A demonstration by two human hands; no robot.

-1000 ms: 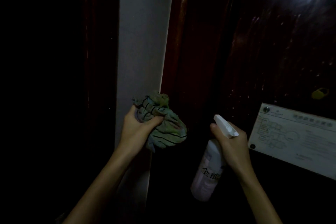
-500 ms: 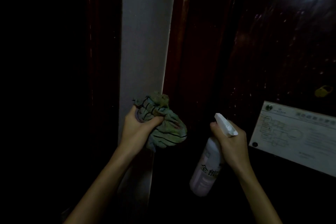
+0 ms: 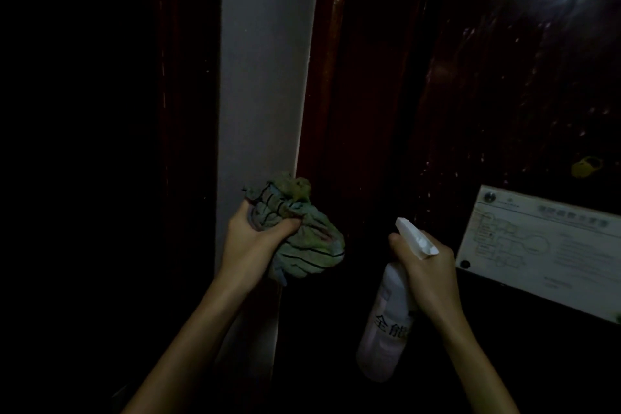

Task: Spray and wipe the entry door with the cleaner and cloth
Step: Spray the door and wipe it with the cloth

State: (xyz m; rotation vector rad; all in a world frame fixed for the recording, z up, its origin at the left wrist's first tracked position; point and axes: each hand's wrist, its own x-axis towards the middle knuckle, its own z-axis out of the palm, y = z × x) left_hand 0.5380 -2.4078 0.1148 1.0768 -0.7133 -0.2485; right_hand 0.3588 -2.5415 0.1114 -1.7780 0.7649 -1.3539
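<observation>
- The scene was dim; a dark red-brown entry door (image 3: 504, 94) filled the right side, with a bright glare of light high on its panel and pale specks scattered across its surface.
- Left of the door stood its dark frame (image 3: 332, 77), and left of that a pale strip of wall (image 3: 265, 77).
- The left hand (image 3: 250, 240) was closed around a bunched, striped greenish cloth (image 3: 302, 245), thumb pressed across the fabric and the fingers curled behind it. The cloth was held low in front of the wall's edge, left of the door; whether it touched the frame could not be told.
- The right hand (image 3: 428, 274) was wrapped around the neck of a white spray bottle (image 3: 386, 329), fingers folded together under the trigger head, nozzle aimed up and away toward the door's left edge. The bottle hung tilted below the hand.
- A white printed notice (image 3: 544, 252) was fixed to the door, just right of the spraying hand.
- A small yellow object (image 3: 586, 166) sat on the door above that notice.
</observation>
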